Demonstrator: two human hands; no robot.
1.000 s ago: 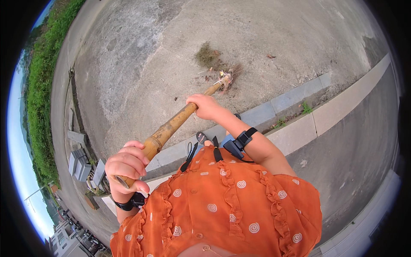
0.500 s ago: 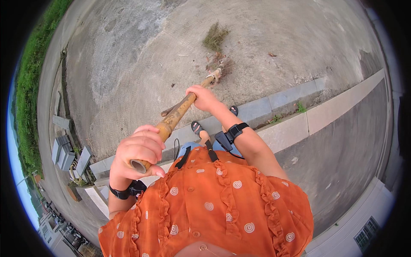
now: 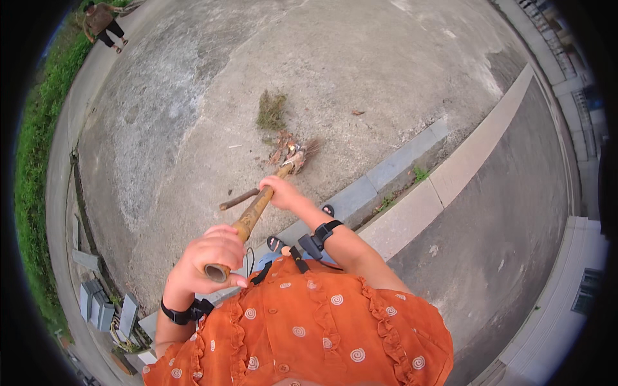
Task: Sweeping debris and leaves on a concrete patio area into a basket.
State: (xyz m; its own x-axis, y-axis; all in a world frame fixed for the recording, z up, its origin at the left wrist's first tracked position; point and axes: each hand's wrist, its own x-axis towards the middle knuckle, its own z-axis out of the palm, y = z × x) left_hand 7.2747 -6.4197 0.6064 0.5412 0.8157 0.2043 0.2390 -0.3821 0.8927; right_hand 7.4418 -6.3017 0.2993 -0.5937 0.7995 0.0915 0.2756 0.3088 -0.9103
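With both hands I hold a broom by its bamboo handle (image 3: 255, 214), which slants away from me over the concrete. My left hand (image 3: 209, 258) is wrapped around the handle near its hollow top end. Lower down, my right hand (image 3: 281, 193) grips the pole close to the binding. The twig head (image 3: 308, 152) rests on the ground beside a small heap of reddish-brown dry leaves (image 3: 281, 145). Just past the heap lies a tuft of dry greenish weed (image 3: 271, 110). A short brown stick (image 3: 238, 199) is on the concrete left of the handle.
A grey stone curb (image 3: 355, 197) and a paler ledge (image 3: 412, 209) run diagonally at my right. Grey blocks (image 3: 96, 305) are stacked at the left, near a green grass strip (image 3: 37, 186). Another person (image 3: 102, 24) stands at the far left.
The view has tilted up and turned, bringing the other person into sight. The broom head is now right of the leaf heap, and more of the brown stick shows. Both hands keep their grip.
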